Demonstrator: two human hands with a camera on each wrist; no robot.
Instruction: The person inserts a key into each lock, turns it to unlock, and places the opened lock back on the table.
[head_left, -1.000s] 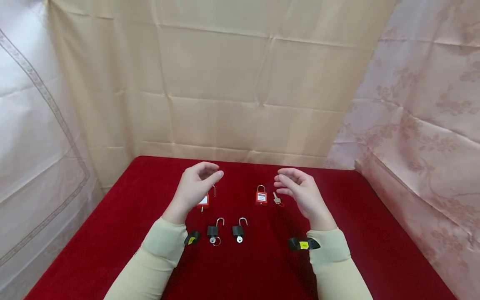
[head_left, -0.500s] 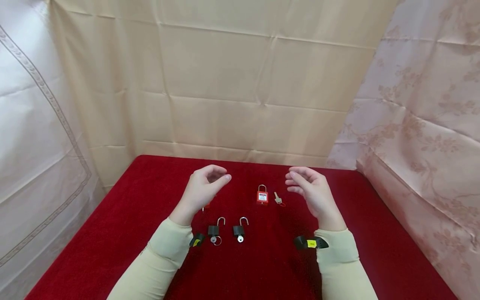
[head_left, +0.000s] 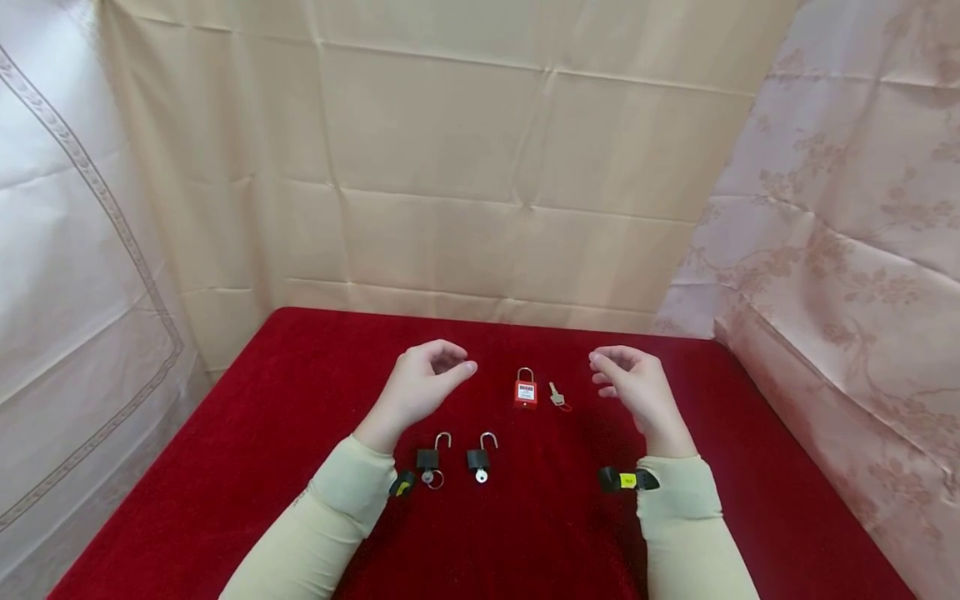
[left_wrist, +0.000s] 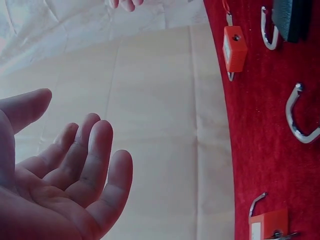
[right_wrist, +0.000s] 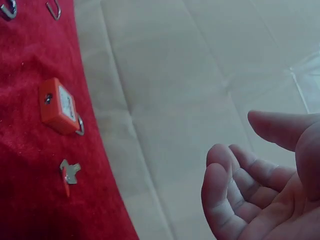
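My left hand (head_left: 422, 387) hovers over the table, fingers loosely bent around nothing. My right hand (head_left: 639, 393) hangs the same way farther right, also holding nothing. Between them lies a red padlock (head_left: 526, 393) with its shackle closed, and a key (head_left: 557, 395) with a red ring beside it. A second red padlock (left_wrist: 270, 224), its shackle open, shows in the left wrist view; my left hand hides it in the head view. Nearer me lie two black padlocks, the left one (head_left: 427, 460) and the right one (head_left: 477, 461), both with open shackles and keys inserted.
A red cloth (head_left: 540, 533) covers the table. Beige fabric (head_left: 450, 167) hangs behind its far edge, with a white curtain (head_left: 67, 250) on the left and a pink floral one (head_left: 847, 233) on the right. Each wrist wears a black strap (head_left: 628, 481).
Both hands have drifted to the right, and the left now covers the left red padlock in the head view. The locks and the loose key have stayed in place.
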